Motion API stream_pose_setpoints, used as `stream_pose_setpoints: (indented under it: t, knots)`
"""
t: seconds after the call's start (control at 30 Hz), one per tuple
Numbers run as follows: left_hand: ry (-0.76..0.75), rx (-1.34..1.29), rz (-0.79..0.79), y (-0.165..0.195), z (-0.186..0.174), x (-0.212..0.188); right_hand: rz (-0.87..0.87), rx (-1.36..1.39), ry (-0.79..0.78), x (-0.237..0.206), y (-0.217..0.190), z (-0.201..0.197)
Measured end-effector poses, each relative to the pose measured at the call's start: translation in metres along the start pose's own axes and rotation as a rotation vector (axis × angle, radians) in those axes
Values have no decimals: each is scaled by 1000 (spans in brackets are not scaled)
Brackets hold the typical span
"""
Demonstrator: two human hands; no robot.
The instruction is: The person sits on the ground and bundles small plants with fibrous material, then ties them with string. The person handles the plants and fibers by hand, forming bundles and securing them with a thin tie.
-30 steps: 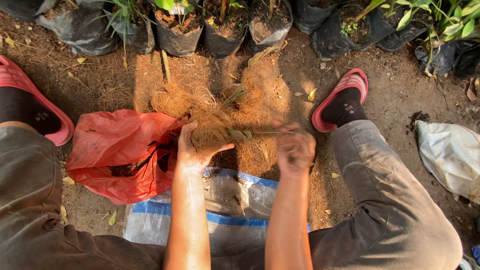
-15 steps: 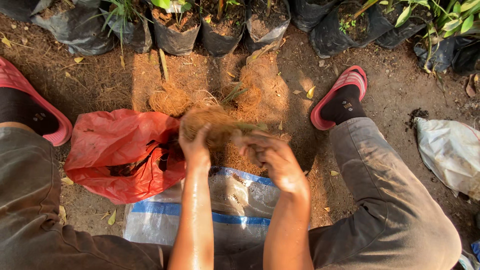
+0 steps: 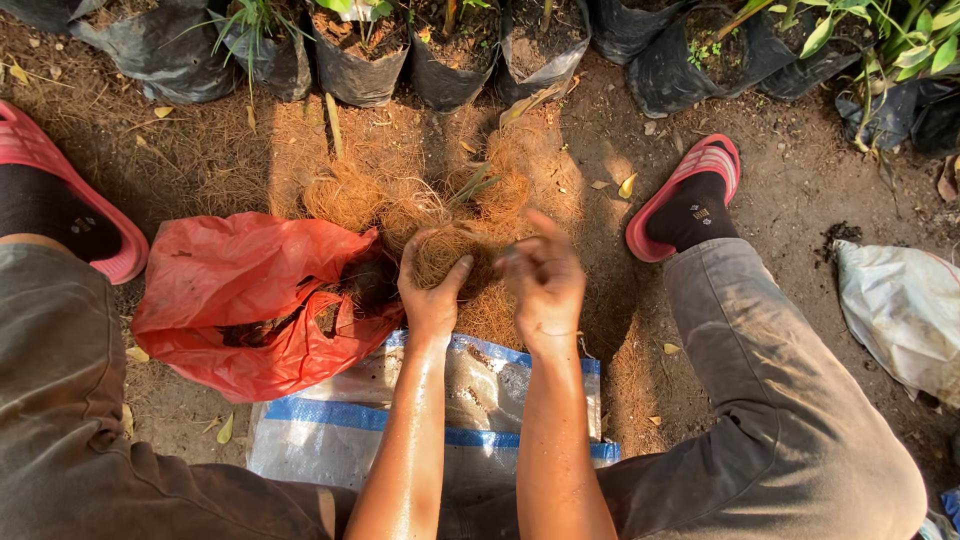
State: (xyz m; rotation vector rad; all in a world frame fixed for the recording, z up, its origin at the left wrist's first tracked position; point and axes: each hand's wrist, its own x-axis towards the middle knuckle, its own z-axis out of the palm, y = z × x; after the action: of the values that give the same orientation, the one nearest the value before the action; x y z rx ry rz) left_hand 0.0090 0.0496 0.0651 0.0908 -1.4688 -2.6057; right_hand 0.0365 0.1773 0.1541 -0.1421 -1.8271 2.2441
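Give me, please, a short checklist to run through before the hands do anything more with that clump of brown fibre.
1. Left hand has a firm hold on the fibre clump: ok, fingers curl around it.
2. Right hand is free to help: ok, it is beside the clump, fingers loosely bent, holding nothing that shows.
3. Red bag is open and within reach: ok, its mouth gapes just left of the left hand.
4. More fibre is at hand: ok, the fibre pile lies right behind the hands.
5. Plant roots are fully wrapped inside the clump: cannot tell.
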Motion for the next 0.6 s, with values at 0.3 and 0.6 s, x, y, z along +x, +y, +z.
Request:
stream_pose_setpoints:
  t: [0.3,0.6]
  knots:
    - [-58,-57,-24,-10,-1,-3,144,-176,-123,5,2,8]
    - [36,88,-137,-26,-10,-4,285,-20,-165,2,46,-2]
